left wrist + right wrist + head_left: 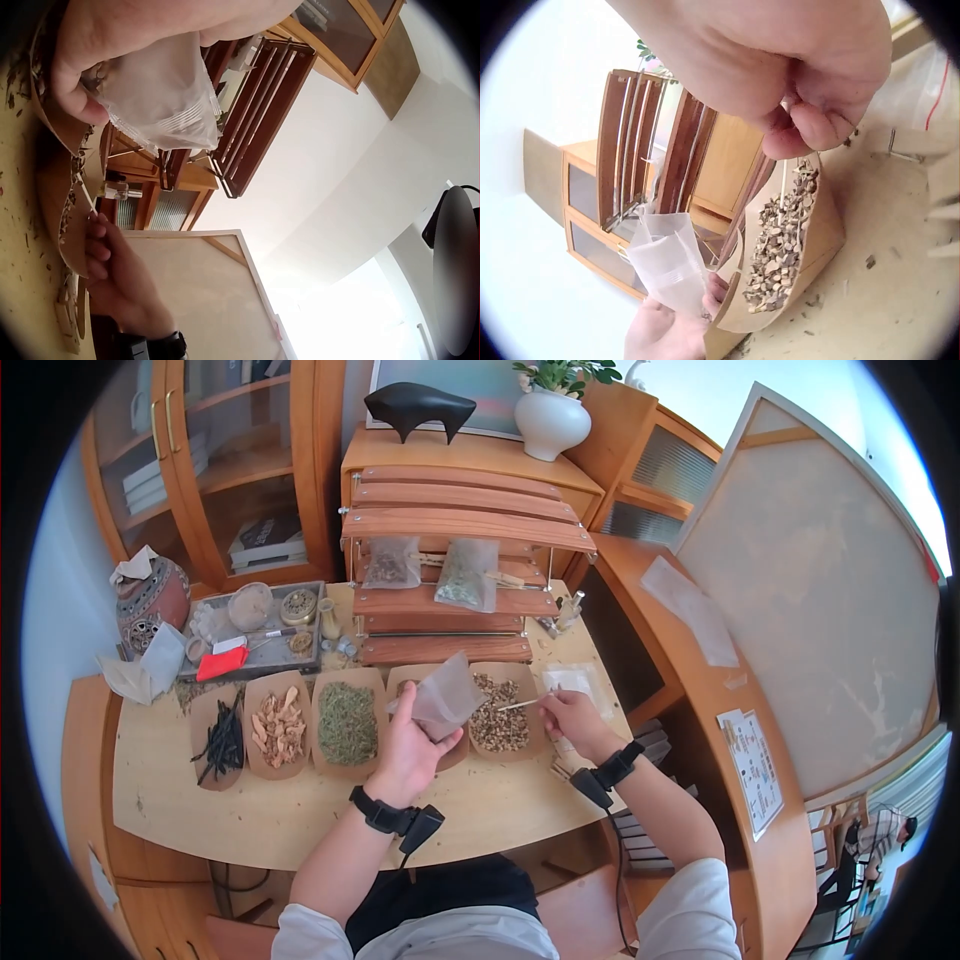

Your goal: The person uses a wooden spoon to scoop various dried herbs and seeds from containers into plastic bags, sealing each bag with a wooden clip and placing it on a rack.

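In the head view, a translucent pouch is being gripped in the left hand, thumb and fingers closed round it, above a row of trays. A thin pale stick is being pinched in the right hand and pointed into the tray of chopped pieces. Spillage is being risked: pieces lifted on so narrow a stick could be shed by any tilt or jerk. The neighbouring tray is being partly covered by the left hand and pouch.

In the left wrist view, the pouch's soft film is being creased; its mouth could be pinched together by a firmer squeeze. Whether anything is being held inside cannot be told.

In the right wrist view, the stick's near end is being hidden by the fingertips, and its tip is being lost among the pieces, so its shape cannot be judged. The left hand is being cut off below.
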A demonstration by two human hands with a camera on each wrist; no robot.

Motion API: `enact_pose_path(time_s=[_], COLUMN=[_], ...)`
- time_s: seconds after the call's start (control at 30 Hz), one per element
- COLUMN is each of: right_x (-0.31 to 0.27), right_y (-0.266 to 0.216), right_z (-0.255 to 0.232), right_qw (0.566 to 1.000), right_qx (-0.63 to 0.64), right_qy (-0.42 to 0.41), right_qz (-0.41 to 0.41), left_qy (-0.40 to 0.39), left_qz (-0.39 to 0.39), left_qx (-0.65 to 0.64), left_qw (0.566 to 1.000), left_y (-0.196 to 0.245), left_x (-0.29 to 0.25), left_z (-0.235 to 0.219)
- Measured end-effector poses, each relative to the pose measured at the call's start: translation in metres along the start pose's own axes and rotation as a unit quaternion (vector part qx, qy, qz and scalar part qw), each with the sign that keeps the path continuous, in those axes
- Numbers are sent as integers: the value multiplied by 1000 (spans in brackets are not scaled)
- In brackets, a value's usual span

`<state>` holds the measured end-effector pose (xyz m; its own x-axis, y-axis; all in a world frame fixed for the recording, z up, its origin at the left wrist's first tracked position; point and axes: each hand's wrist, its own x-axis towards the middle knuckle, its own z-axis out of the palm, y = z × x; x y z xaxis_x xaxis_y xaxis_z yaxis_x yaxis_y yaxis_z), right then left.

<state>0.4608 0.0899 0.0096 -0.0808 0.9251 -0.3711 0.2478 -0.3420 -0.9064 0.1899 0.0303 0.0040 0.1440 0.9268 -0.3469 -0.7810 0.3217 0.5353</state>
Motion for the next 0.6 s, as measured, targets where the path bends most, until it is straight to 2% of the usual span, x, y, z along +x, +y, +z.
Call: enact_pose_path(time_s=[0.17, 0.27, 0.47, 0.6], right_x=[2, 1, -7, -28], right_y=[1, 0, -38, -70], right_z=[-2, -8, -10, 5], right_qw=[993, 982, 984, 993], right_qx=[106, 177, 173, 93], right_qy=[-23, -49, -31, -44], right_qz=[50, 49, 12, -55], left_qy=[2, -1, 6, -3], left_qz=[-4, -4, 2, -4], left_qx=[-3, -9, -2, -2], left_qw=[1000, 1000, 1000, 1000], left_y=[1, 2, 1, 1], left_x=[-1, -1, -2, -3], left_z=[2, 1, 2, 4])
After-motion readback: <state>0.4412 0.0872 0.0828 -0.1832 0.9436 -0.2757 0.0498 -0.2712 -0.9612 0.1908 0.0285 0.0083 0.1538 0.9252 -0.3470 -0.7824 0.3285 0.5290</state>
